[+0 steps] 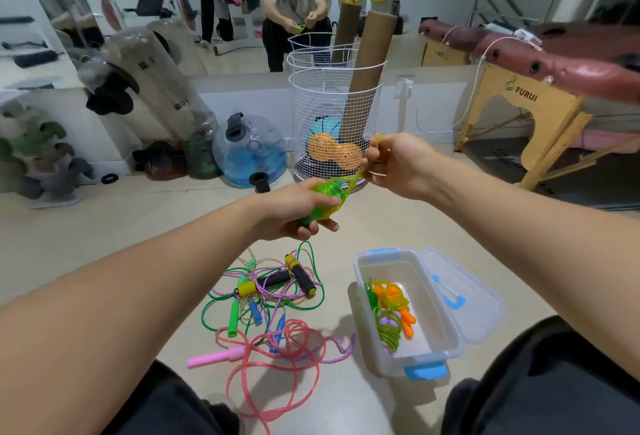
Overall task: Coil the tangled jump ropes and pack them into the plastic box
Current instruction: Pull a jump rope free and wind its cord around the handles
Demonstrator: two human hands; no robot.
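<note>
My left hand grips the green handles of a yellow-green jump rope, with cord wound around them. My right hand pinches a stretch of that cord, pulled taut up and to the right of the handles. On the floor below lies a tangled pile of jump ropes: green, purple, blue and pink cords with black, yellow, green, blue and pink handles. The clear plastic box sits to the right of the pile, lid hinged open, holding coiled ropes with orange and green handles.
A white wire basket with cardboard tubes and balls stands ahead, beside a blue water jug. A wooden massage table is at the right. A mirror on the wall reflects a person. My knees frame the lower edge.
</note>
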